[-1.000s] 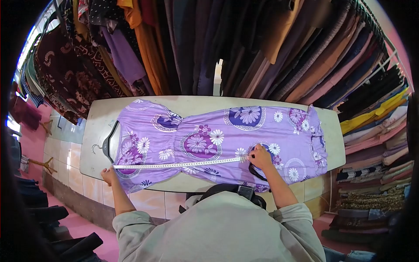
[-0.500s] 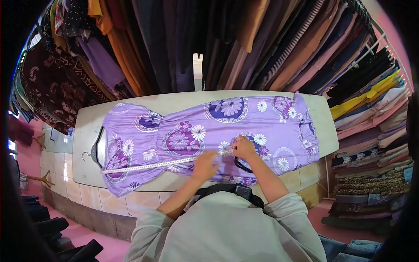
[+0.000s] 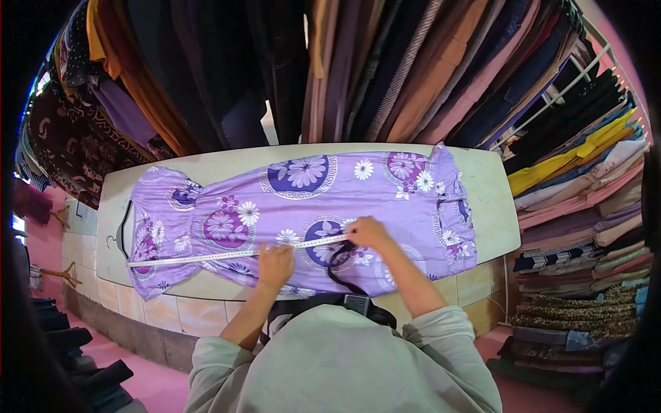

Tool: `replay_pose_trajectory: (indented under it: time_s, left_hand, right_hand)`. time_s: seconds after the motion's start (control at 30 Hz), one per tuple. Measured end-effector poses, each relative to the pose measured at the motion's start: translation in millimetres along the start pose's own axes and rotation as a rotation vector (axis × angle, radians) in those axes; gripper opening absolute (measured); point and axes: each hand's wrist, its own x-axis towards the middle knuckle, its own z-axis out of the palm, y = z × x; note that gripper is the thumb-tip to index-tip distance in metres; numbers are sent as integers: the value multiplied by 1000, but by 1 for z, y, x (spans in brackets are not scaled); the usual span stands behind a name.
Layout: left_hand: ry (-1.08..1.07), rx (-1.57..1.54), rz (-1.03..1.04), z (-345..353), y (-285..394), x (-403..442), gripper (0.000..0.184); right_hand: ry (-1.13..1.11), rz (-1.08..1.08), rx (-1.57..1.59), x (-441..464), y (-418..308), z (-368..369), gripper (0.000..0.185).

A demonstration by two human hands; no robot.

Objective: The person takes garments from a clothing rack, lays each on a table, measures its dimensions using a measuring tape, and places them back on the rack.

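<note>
A lilac dress (image 3: 303, 213) with white flowers and purple round patterns lies spread lengthwise on a pale table, its collar end to the left. On a dark hanger (image 3: 124, 230) at that end, the neckline remains in place. A white measuring tape (image 3: 206, 258) runs along the dress from near the neckline toward the right. My left hand (image 3: 276, 266) is at the tape mid-dress, fingers closed on it. Farther right, my right hand (image 3: 368, 233) pinches the tape. A black strap (image 3: 334, 272) hangs below my right hand, across the dress's lower edge.
The pale table (image 3: 492, 206) extends past the hem. Hanging trousers (image 3: 413, 82) line its far side, with more hanging garments (image 3: 82, 131) at left. Folded clothes (image 3: 571, 275) are stacked at right. Dark garments (image 3: 76, 351) stand at lower left.
The view has shifted, so the dress appears farther left. My right hand has moved rightward along the dress with the tape. More black strap shows. My left hand, blurred before, is now steadier.
</note>
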Motion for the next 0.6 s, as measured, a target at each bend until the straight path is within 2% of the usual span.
replay_pose_trajectory:
  time_s: [0.07,0.17,0.23,0.27,0.33,0.6]
  left_hand:
    - [85,-31,-77,1,3,1,10]
    - [126,-5,-127,2,9,1,9]
    - [132,13,-146,4,12,2,9]
    - [142,28,-163,5,14,2,10]
    - [135,43,-188,6,16,2,10]
    - [93,71,-296,3,27,9,13]
  right_hand:
    - [103,-58,-9,-9,79,-17,18]
    - [18,32,71,-38,158,-53,19]
    - [115,129,-47,-56,189,-56,20]
    - [108,127,-46,-61,197,-53,20]
    - [245,27,-39,-67,204,-45,20]
    - [308,71,-192,-70,189,-34,16]
